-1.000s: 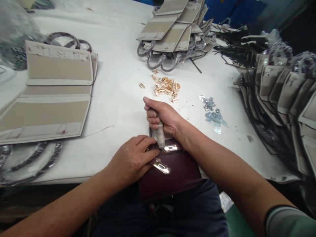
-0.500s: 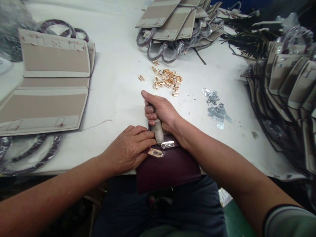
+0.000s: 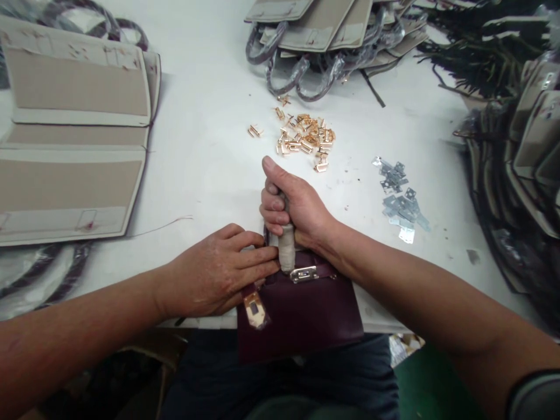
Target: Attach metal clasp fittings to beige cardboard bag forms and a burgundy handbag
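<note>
A dark maroon bag piece (image 3: 306, 315) lies at the table's near edge, over my lap. My right hand (image 3: 295, 207) is closed in a fist round a cloth-wrapped tool handle (image 3: 286, 254), held upright with its lower end on the bag next to a silver clasp plate (image 3: 304, 273). My left hand (image 3: 223, 274) lies flat on the bag's left side, fingers stretched toward the tool. A strap end with a gold plate (image 3: 255, 308) sticks out below my left hand.
Several gold fittings (image 3: 304, 140) lie in a loose heap on the white table (image 3: 210, 146), silver plates (image 3: 400, 195) to their right. Beige bag panels (image 3: 74, 140) lie at the left, and stacked bags with wrapped handles at the top (image 3: 324, 41) and right (image 3: 525, 163).
The view has tipped downward. The gold-plated strap end has swung from beside the tool down to below my left hand. My right hand still grips the tool on the bag.
</note>
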`<act>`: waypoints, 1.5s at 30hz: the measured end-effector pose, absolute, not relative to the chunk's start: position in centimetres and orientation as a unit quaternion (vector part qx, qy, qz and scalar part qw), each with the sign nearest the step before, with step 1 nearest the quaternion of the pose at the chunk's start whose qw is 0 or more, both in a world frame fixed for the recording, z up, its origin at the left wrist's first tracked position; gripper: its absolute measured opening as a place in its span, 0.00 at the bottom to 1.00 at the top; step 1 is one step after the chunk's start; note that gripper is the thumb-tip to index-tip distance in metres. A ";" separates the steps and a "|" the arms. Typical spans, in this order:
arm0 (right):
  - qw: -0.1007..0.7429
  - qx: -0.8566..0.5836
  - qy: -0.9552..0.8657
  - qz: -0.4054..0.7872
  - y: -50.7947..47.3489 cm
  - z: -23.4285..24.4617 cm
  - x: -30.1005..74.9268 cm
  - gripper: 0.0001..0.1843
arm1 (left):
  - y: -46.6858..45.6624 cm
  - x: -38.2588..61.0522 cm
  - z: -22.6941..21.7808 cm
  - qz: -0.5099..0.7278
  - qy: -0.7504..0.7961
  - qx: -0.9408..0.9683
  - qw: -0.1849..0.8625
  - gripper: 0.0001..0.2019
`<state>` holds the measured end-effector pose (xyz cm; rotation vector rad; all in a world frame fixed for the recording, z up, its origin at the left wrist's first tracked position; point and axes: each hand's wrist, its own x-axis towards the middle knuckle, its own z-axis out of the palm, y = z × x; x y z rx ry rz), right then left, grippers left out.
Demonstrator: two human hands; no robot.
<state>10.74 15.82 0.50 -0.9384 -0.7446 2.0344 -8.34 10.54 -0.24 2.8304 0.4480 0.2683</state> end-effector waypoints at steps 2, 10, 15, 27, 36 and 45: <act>0.379 -0.370 -0.289 0.798 15.8 0.5 10.7 0.28 | 10.7 -8.4 -0.4 0.094 0.156 0.973 0.142 0.17; 0.367 -0.385 -0.300 0.792 15.7 0.6 10.2 0.27 | 11.0 -8.7 -0.9 0.116 0.157 0.967 0.164 0.18; 0.363 -0.392 -0.312 0.786 15.5 0.7 10.1 0.29 | 11.0 -8.6 -0.9 0.117 0.159 0.966 0.169 0.18; 0.333 -0.332 -0.332 0.818 15.4 0.9 10.1 0.32 | 11.2 -8.5 -1.1 0.119 0.163 0.962 0.184 0.19; 0.409 -0.394 -0.322 0.757 15.5 2.9 11.0 0.28 | 10.6 -8.4 -0.7 0.115 0.183 0.962 0.167 0.18; 0.311 -0.508 -0.412 0.689 3.2 9.0 16.3 0.21 | 9.8 -8.2 -0.4 0.135 0.178 0.969 0.106 0.17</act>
